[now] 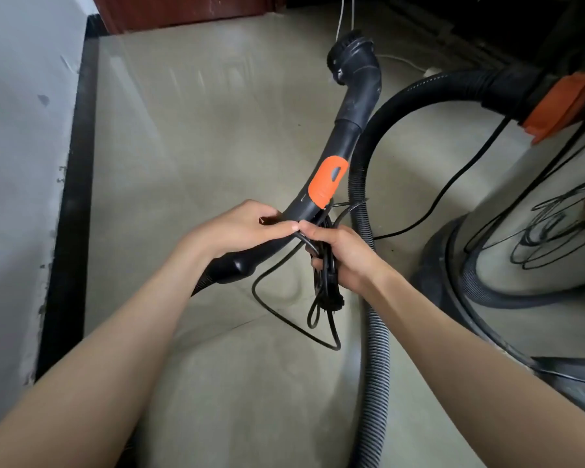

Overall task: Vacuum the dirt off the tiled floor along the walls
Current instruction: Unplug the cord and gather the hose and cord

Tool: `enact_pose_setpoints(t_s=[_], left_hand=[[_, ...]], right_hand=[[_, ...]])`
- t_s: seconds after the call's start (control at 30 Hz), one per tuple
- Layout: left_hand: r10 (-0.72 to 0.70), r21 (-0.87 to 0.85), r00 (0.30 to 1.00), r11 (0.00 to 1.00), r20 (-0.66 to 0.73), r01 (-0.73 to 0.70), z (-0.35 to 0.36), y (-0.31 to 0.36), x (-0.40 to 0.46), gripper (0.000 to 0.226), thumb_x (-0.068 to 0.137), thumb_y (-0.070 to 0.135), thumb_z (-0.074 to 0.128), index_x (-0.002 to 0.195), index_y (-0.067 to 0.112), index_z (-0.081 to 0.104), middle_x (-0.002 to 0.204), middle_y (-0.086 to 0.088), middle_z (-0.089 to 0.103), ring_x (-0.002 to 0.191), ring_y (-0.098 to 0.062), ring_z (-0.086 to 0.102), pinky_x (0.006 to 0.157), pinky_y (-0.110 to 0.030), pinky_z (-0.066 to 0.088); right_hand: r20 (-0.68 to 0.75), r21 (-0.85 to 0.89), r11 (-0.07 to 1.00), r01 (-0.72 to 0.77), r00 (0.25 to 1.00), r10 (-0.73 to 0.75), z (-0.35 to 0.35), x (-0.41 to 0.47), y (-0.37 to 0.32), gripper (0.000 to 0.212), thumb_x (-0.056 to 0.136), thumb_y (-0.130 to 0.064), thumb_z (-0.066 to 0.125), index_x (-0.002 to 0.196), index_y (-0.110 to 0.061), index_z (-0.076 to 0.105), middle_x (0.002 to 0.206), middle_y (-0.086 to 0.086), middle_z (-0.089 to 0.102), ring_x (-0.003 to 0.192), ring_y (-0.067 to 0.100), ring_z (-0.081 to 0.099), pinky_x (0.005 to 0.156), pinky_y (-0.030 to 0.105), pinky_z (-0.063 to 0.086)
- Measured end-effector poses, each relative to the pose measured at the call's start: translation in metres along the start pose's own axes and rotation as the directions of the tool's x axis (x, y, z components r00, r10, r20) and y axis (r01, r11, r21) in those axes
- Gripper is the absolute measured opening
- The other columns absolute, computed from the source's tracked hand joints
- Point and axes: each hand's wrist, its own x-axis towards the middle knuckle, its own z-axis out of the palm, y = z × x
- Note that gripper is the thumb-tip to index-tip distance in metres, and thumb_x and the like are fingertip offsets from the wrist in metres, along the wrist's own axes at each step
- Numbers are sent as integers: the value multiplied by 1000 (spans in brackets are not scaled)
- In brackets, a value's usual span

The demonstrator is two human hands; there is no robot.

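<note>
Vacuum cleaner (554, 211) stands at the right, its ribbed hose (375, 332) looping across the tiled floor (200, 130). The curved wand (338, 157) runs up and away from the grip, brush nozzle (352, 59) farthest. The left hand (240, 228) is wrapped around its handle; the right hand (345, 258), just beside, clutches the bundled power cord (325, 282).
</note>
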Motion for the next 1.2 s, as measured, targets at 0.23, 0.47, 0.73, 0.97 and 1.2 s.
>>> enact_pose_setpoints(t_s=[0.23, 0.47, 0.73, 0.97, 1.2], left_hand=[[-87, -185, 994, 980, -73, 73, 21, -8, 10, 37, 83, 39, 66, 93, 4, 71, 79, -4, 62, 71, -15, 52, 70, -29, 39], [-224, -322, 939, 937, -260, 134, 21, 2, 24, 38, 89, 39, 61, 67, 8, 59, 61, -2, 54, 58, -17, 48, 53, -22, 38], [-184, -337, 903, 940, -390, 46, -37, 106, 22, 42, 90, 47, 55, 61, 18, 49, 55, 4, 51, 51, -12, 51, 53, -25, 40], [-278, -409, 882, 906, -381, 109, -114, 215, -6, 48, 95, 45, 48, 88, 0, 61, 79, -19, 67, 69, -26, 68, 65, -33, 54], [-530, -809, 782, 586, -329, 57, -189, 316, -35, 30, 96, 34, 52, 82, 9, 45, 75, -11, 58, 67, -27, 62, 67, -37, 52]], right_hand=[[33, -111, 994, -20, 999, 24, -16, -4, -2, 7, 92, -14, 64, 88, -8, 63, 50, -11, 57, 45, 3, 46, 42, 15, 38], [136, -148, 988, -31, 989, 52, -19, -8, -6, 8, 92, -11, 64, 86, -7, 64, 77, 3, 70, 59, 8, 50, 50, 16, 41], [205, -248, 966, -73, 971, 126, 0, -48, -89, 9, 86, -9, 72, 79, -8, 66, 66, 0, 69, 54, 4, 55, 51, 15, 45], [150, -358, 930, -82, 978, 145, 24, -110, -228, 20, 82, -17, 77, 74, -6, 63, 53, -4, 62, 42, 5, 48, 43, 16, 39], [138, -507, 855, -107, 969, 203, 59, -171, -332, 22, 81, -18, 79, 65, -9, 65, 62, 3, 62, 56, 14, 49, 49, 20, 42]])
